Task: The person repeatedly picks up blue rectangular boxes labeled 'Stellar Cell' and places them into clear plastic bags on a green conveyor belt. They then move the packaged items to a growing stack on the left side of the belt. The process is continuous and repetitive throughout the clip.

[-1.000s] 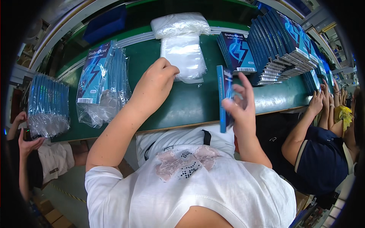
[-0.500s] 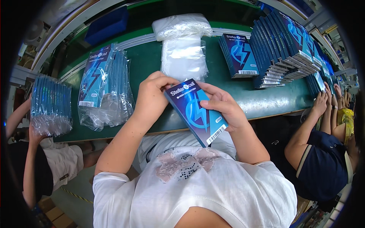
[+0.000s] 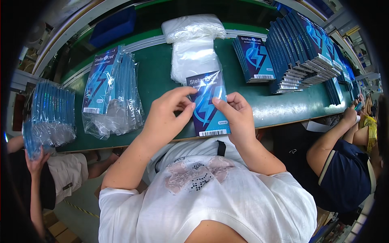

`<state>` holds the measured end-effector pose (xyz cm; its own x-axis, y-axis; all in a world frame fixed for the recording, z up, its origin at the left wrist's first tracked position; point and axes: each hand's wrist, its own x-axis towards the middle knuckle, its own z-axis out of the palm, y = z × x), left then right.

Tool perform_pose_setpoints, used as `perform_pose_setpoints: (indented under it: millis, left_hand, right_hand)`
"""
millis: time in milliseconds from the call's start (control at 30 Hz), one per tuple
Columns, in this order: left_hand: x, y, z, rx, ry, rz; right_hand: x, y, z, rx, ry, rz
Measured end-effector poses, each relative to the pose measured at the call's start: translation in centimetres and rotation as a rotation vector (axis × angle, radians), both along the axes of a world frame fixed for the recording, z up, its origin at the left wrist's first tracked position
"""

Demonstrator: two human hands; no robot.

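Note:
A flat blue box (image 3: 206, 115) with a lightning-bolt picture stands tilted in front of me, its top edge overlapping the lower end of a pile of clear plastic bags (image 3: 193, 58). My right hand (image 3: 239, 117) grips its right side, thumb on the front face. My left hand (image 3: 172, 113) is at the left edge, thumb and index finger apart and curved, the fingertips touching or very near the box. Whether the box's top sits inside a bag or only against it, I cannot tell.
Bagged blue boxes (image 3: 101, 85) stand at the left, with another bagged row (image 3: 52, 107) beyond. Several stacked boxes (image 3: 291, 56) fill the right of the green table (image 3: 279, 107). A blue bin (image 3: 113, 28) lies behind. Co-workers' hands (image 3: 38, 158) and arms (image 3: 336, 129) are at both sides.
The box has turned more upright and moved up against the bags. My left hand has let go of its top corner and moved down its left edge. The left co-worker now holds a separate bagged box.

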<state>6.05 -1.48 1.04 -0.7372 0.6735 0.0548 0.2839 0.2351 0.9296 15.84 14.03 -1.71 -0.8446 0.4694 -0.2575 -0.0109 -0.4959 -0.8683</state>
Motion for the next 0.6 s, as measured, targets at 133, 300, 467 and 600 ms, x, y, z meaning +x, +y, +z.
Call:
perform_pose_setpoints:
  millis: [133,300,467,600]
  left_hand:
    - [0.3,0.4,-1.9,0.342,-0.541,0.131]
    - [0.1,0.3,-1.2,0.598,-0.794,0.146]
    - [-0.9,-0.2,-0.3,0.681,-0.906,0.154]
    - [1.6,0.4,1.5,0.683,-0.778,0.047]
  right_hand:
    - [0.0,-1.2,0.4,0.124,0.012,0.019]
    - [-0.7,-0.4,0.4,0.490,-0.193,0.314]
    - [-0.8,0.0,3.2,0.465,0.093,0.471]
    - [-1.8,-0.1,3.9,0.659,0.251,0.321]
